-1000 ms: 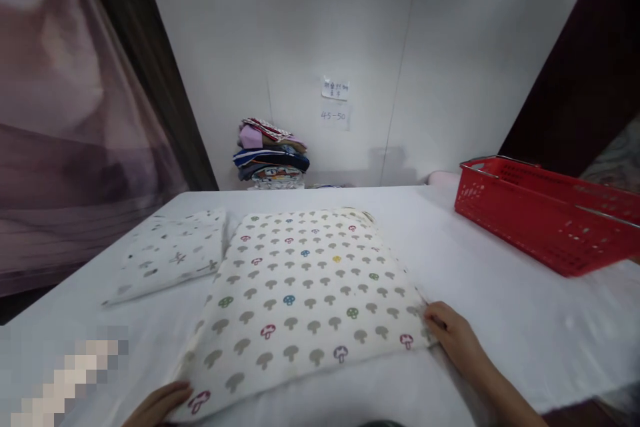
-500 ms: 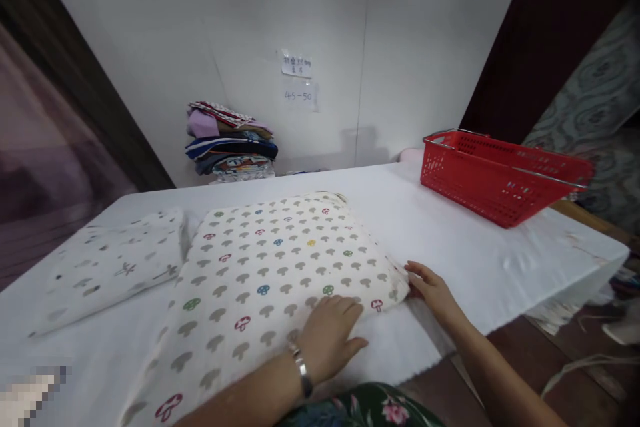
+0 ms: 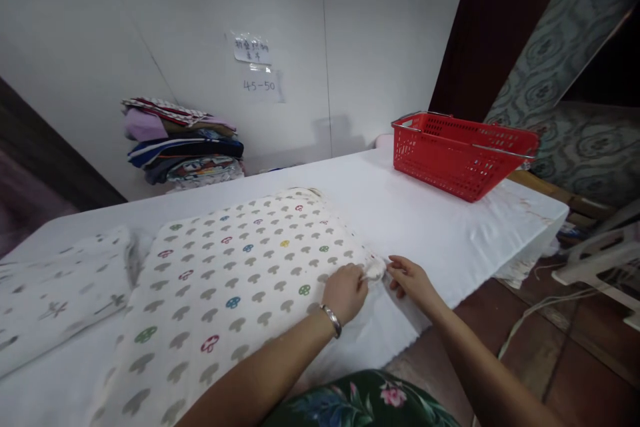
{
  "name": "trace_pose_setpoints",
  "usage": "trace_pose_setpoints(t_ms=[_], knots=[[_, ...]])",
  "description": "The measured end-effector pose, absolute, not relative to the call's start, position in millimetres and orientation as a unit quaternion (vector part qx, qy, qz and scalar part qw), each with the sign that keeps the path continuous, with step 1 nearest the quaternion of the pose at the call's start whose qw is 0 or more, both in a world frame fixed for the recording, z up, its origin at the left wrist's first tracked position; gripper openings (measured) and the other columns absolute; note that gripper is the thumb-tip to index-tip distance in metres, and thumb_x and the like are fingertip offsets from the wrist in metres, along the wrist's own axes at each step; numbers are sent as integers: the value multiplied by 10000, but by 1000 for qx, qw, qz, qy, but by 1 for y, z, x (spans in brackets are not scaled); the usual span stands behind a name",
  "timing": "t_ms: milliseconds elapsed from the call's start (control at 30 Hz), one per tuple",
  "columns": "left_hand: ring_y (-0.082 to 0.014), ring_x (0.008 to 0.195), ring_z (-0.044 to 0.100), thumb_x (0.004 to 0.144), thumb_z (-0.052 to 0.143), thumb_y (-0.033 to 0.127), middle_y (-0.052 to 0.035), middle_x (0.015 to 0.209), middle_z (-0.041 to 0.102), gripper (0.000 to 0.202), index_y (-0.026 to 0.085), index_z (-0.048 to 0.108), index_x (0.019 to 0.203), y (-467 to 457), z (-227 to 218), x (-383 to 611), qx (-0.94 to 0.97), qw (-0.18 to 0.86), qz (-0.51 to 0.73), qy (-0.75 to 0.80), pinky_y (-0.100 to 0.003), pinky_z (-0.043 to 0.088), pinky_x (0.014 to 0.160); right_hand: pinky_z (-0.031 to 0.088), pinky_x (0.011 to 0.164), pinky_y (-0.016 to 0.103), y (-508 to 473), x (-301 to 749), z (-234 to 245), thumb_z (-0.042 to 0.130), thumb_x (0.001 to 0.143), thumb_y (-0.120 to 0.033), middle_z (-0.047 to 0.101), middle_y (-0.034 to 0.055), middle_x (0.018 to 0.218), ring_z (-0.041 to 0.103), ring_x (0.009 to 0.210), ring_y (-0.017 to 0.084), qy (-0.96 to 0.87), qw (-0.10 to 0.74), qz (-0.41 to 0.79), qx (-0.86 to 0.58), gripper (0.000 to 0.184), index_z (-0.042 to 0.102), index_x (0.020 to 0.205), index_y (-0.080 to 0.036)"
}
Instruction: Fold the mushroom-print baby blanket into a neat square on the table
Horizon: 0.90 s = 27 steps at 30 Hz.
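Observation:
A folded cream cloth [image 3: 260,270] printed with grey and coloured mushrooms lies spread on the white-covered table in front of me. Its near right corner is bunched up between my two hands. My left hand [image 3: 345,293], with a silver bracelet at the wrist, is closed on the cloth just left of that corner. From the right, the fingers of my right hand [image 3: 410,282] pinch the corner's tip. Left of it lies a second folded white cloth [image 3: 65,287] with a palm-tree print, partly cut off by the view's edge.
A red plastic basket [image 3: 450,157] with metal handles stands at the table's back right. Folded clothes [image 3: 185,140] are stacked against the wall at back left. The white tablecloth [image 3: 420,227] hangs over the near edge. A white plastic stool [image 3: 600,267] is on the floor at right.
My left hand has moved right along the cloth's near edge to the corner and closed on it. The corner is now gathered up. The view has turned to the right.

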<state>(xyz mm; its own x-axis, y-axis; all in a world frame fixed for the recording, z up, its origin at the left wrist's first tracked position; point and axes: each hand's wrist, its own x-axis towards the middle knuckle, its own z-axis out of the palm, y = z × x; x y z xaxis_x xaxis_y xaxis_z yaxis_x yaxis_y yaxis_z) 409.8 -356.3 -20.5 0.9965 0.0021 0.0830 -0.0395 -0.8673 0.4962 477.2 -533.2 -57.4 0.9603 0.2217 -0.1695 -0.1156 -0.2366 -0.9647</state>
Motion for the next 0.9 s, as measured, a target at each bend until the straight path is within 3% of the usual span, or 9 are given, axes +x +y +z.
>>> trace_pose_setpoints(t_ms=[200, 300, 400, 467, 533, 667, 767, 900], knots=[[-123, 613, 458, 757, 422, 292, 38, 573, 453, 198, 188, 450, 591, -339, -17, 424, 843, 514, 44, 153, -240, 350, 586, 327, 316, 202, -530, 480, -50, 513, 748, -412, 603, 19, 737, 485, 414, 93, -61, 536, 160, -826, 415, 540, 1083, -168], [-119, 602, 432, 748, 421, 295, 43, 558, 412, 211, 192, 412, 564, -341, -17, 426, 834, 528, 51, 149, -235, 338, 576, 356, 427, 223, -526, 483, -42, 535, 732, -383, 598, 8, 648, 512, 494, 121, -122, 432, 139, -883, 275, 620, 903, -185], [-117, 601, 426, 761, 409, 294, 43, 553, 403, 226, 192, 394, 560, -344, -6, 428, 846, 513, 65, 132, -233, 329, 572, 359, 512, 227, -519, 483, -36, 584, 679, -318, 592, 8, 623, 524, 580, 133, -162, 361, 83, -914, 132, 575, 668, -187], [-116, 594, 433, 789, 389, 312, 43, 557, 417, 237, 193, 408, 584, -346, 7, 431, 851, 503, 85, 125, -234, 327, 566, 350, 481, 217, -516, 480, -34, 561, 686, -300, 578, -9, 594, 502, 513, 111, -145, 398, 93, -901, 116, 522, 675, -191], [-119, 610, 456, 824, 360, 331, 36, 596, 461, 242, 195, 448, 644, -349, 19, 434, 866, 476, 118, 102, -237, 333, 574, 346, 426, 207, -513, 477, -35, 532, 702, -307, 561, -34, 557, 474, 427, 94, -106, 493, 140, -852, 126, 478, 736, -198], [-144, 716, 489, 834, 388, 282, -8, 726, 533, 179, 191, 496, 725, -364, 13, 436, 945, 305, 114, -35, -267, 345, 642, 396, 400, 215, -511, 473, -42, 563, 654, -321, 548, -58, 546, 507, 419, 107, -43, 668, 198, -716, 237, 418, 799, -203], [-155, 764, 485, 813, 420, 208, -28, 787, 542, 116, 184, 494, 727, -374, -12, 430, 966, 226, 69, -102, -280, 354, 675, 426, 413, 217, -513, 472, -48, 579, 614, -261, 539, -76, 555, 542, 455, 119, -36, 703, 202, -681, 388, 424, 964, -197], [-153, 793, 477, 824, 397, 173, -27, 831, 536, 112, 183, 484, 755, -376, -33, 425, 963, 228, 86, -117, -284, 364, 711, 438, 397, 216, -517, 472, -46, 599, 637, -284, 544, -67, 604, 575, 507, 137, -44, 704, 215, -675, 559, 384, 1146, -197]])
